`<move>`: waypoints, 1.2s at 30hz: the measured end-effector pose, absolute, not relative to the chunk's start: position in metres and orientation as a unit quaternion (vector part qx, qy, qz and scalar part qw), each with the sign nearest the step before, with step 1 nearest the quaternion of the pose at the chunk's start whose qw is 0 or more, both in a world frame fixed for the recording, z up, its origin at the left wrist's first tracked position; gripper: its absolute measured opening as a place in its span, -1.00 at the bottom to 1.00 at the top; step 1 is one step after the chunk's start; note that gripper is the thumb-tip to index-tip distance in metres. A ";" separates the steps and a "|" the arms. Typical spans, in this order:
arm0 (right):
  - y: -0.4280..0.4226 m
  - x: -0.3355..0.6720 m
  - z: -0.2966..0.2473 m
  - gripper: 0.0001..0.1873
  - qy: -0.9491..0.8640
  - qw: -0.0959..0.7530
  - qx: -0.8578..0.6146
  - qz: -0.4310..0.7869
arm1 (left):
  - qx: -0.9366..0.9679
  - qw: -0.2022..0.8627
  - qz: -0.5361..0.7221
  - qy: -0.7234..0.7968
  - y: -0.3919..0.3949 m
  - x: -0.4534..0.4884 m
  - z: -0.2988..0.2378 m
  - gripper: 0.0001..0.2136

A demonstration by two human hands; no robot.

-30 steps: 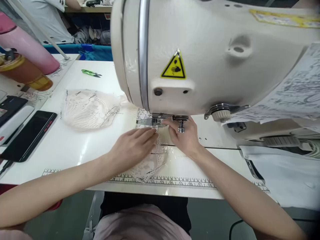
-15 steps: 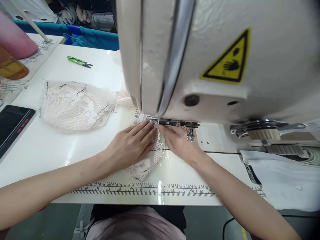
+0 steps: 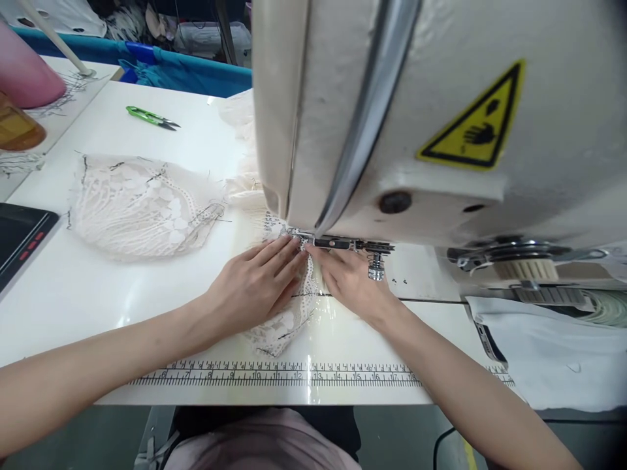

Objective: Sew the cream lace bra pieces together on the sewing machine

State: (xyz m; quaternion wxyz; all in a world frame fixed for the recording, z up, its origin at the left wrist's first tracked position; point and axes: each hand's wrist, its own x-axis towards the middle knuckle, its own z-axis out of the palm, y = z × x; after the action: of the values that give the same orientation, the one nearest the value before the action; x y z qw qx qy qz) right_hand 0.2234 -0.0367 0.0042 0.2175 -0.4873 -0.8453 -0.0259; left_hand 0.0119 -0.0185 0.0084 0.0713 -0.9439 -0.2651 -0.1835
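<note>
A strip of cream lace (image 3: 281, 331) runs under the sewing machine head (image 3: 343, 130), by the metal presser foot parts (image 3: 333, 243). My left hand (image 3: 259, 277) lies flat on the lace, its fingers stretched and close together, tips beside the foot. From the other side my right hand (image 3: 355, 284) reaches in with fingers extended, their tips at the lace's right edge near the foot. The machine hides part of that hand. A second cream lace piece (image 3: 142, 209), with dark thread ends, lies flat to the left.
Green thread snips (image 3: 153, 118) lie at the back left. A black phone-like device (image 3: 22, 245) rests at the left edge. A printed ruler (image 3: 274, 375) runs along the table's front. White cloth (image 3: 553, 352) lies at the right, below a bobbin winder (image 3: 526, 261).
The camera view has shifted slightly, so the machine head appears further right. Both hands stay at the foot on the lace, with hardly any visible movement.
</note>
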 end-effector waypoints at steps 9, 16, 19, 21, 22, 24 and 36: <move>-0.042 0.220 0.006 -0.72 -0.822 0.226 -0.521 -0.043 | -0.944 0.054 -0.182 -0.271 -0.018 0.011 0.007 -0.64; -0.042 0.224 0.000 -0.67 -0.824 0.216 -0.516 -0.086 | -0.947 0.080 -0.180 -0.255 -0.018 0.010 0.021 -0.72; -0.040 0.229 0.003 -0.66 -0.839 0.232 -0.485 -0.082 | -0.960 0.095 -0.194 -0.178 -0.023 0.001 0.040 -0.80; -0.039 0.232 0.006 -0.65 -0.859 0.242 -0.445 -0.071 | -0.974 0.110 -0.185 -0.070 -0.032 -0.010 0.051 -0.84; -0.038 0.233 0.006 -0.65 -0.869 0.249 -0.423 -0.064 | -0.978 0.122 -0.169 -0.022 -0.038 -0.016 0.055 -0.85; -0.037 0.235 0.007 -0.65 -0.887 0.267 -0.374 -0.046 | -0.981 0.145 -0.124 0.022 -0.051 -0.026 0.058 -0.84; -0.038 0.234 0.007 -0.79 -0.915 0.263 -0.298 0.064 | -0.904 -0.117 -0.168 -0.376 -0.059 -0.032 0.062 -0.84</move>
State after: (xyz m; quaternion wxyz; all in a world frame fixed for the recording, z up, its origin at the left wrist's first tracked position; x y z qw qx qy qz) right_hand 0.2344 -0.0377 0.0074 0.2633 -0.2980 -0.9153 0.0636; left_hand -0.0323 -0.0593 0.0623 -0.1171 -0.9036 -0.3760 -0.1684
